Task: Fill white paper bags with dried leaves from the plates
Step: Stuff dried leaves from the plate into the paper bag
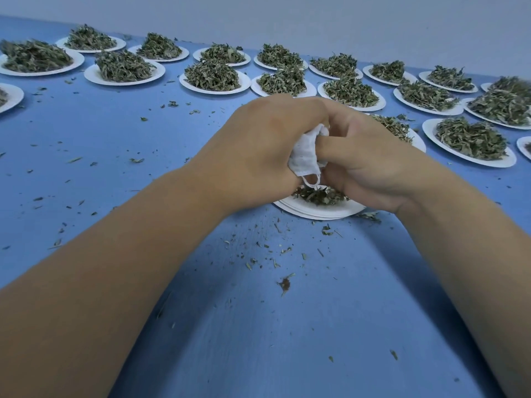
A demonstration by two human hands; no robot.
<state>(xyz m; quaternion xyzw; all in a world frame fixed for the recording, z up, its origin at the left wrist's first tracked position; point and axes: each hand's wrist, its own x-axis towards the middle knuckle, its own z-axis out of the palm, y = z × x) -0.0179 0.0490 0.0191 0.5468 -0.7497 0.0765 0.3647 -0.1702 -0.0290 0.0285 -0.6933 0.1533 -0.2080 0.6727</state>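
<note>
As I look down through the head camera, I see two bare forearms reaching forward over a blue table [258, 326], the hands meeting near the middle of the view. The left hand [258, 150] is curled round a small white paper bag [306, 155], gripping its crumpled side. The right hand [365, 162] holds the same bag from the other side, its thumb lying across the white material and its fingers curled over the top. I cannot tell whether the mouth of the bag is open, as both hands cover it. A thin white string loop [311, 180] hangs from the bag's lower edge.

The bag is held just above a white plate [319, 211], which seems to sit on a stack of others. A low heap of dried leaves [316, 195] lies on it, partly hidden by the hands.

Beyond the hands, many heaped plates [214, 76] of green dried leaves stand in rows across the far side of the table. Leaf crumbs [284, 284] are scattered over the blue surface. A pale wall [316, 18] rises behind.
</note>
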